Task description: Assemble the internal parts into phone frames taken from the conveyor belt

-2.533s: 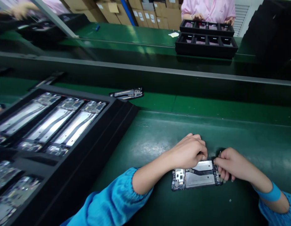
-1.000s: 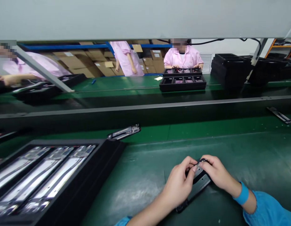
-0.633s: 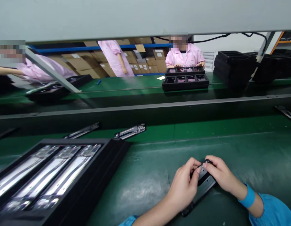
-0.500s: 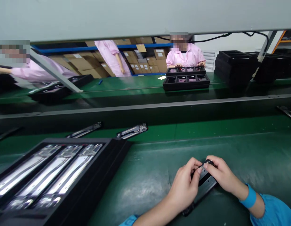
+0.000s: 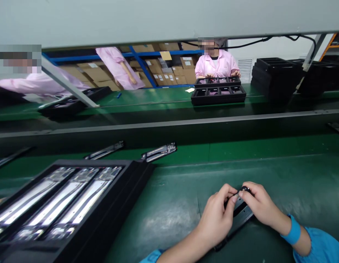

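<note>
**Phone Assembly Held in Both Hands**

At the left, a black tray (image 5: 122,208) is sitting on the green bench mat (image 5: 172,204) and carrying bare phone frames (image 5: 76,197) in its slots. Beyond its far corner, a loose frame (image 5: 159,151) is lying on the conveyor belt (image 5: 240,148). Right of the tray, your left hand (image 5: 215,221) is gripping a dark phone assembly (image 5: 240,215), with the fingers curled around its far end. The assembly is tilting up off the mat between both hands. Your right hand (image 5: 259,206) is pinching that same far end from the opposite side.
</note>
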`<state>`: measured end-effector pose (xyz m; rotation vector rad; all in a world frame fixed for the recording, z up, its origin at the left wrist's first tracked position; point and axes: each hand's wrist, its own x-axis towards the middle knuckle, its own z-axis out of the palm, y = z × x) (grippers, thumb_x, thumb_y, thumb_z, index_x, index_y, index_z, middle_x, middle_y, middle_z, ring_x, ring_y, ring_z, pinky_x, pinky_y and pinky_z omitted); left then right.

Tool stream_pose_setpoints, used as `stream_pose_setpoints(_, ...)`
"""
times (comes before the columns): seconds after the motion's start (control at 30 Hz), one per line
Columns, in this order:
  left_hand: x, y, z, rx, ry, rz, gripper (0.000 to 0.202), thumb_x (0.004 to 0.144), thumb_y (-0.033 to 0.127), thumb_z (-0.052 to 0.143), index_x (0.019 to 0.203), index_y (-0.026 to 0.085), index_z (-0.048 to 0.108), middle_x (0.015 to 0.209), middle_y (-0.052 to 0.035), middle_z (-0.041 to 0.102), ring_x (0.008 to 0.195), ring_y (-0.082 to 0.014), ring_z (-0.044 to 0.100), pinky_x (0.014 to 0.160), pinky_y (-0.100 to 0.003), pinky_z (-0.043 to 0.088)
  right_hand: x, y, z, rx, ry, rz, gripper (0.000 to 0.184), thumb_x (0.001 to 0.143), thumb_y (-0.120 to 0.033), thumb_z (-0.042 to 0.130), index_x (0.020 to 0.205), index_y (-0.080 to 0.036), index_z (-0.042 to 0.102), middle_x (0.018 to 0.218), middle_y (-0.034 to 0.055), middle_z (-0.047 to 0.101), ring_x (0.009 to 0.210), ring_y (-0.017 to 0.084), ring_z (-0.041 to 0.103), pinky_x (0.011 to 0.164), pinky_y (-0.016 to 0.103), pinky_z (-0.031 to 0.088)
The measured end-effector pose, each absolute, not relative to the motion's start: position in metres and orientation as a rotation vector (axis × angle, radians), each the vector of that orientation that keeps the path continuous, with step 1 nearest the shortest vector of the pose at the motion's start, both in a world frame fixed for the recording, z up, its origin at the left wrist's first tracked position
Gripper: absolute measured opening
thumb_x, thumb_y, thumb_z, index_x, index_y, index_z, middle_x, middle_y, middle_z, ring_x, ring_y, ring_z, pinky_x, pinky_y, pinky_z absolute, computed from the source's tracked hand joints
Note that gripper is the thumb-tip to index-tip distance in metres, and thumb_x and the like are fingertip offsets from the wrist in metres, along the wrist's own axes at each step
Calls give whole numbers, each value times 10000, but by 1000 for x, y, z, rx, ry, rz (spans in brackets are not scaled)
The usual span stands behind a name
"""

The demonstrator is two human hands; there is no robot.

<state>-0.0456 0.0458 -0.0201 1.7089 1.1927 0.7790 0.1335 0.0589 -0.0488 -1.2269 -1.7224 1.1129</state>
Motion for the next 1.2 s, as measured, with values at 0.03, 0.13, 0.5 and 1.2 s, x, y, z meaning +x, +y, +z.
stream_pose_setpoints(0.03, -46, 46, -20, 1709, 1191, 781, 153, 998, 297, 470, 971, 199, 585, 907, -48, 724, 840, -171, 673, 721, -261, 483, 134, 59, -48, -1232, -1735, 1100, 292, 944, -252, 488, 666, -204, 410, 655, -29, 448, 641, 150, 441, 608, 275, 311)
stream_pose_setpoints(0.13, -46, 45, -20, 1712, 1180, 783, 161, 1005, 302, 463, 963, 199, 579, 883, -42, 718, 813, -165, 666, 710, -259, 477, 135, 59, -46, -1224, -1771, 1089, 288, 952, -252, 483, 678, -206, 407, 668, -26, 451, 650, 153, 442, 613, 277, 314)
stream_pose_setpoints(0.5, -45, 45, -18, 1689, 1170, 796, 140, 1001, 297, 466, 983, 203, 568, 866, -32, 710, 794, -159, 659, 707, -253, 471, 141, 61, -39, -1173, -1845, 1127, 306, 996, -307, 472, 712, -207, 418, 699, -19, 464, 668, 162, 440, 630, 286, 320)
stream_pose_setpoints(1.2, -52, 57, -36, 1767, 1185, 770, 262, 975, 462, 455, 986, 242, 598, 920, -33, 729, 819, -189, 692, 740, -248, 530, 126, 69, -44, -1213, -1635, 1091, 269, 831, -172, 524, 592, -187, 402, 578, -50, 398, 595, 121, 388, 562, 259, 258)
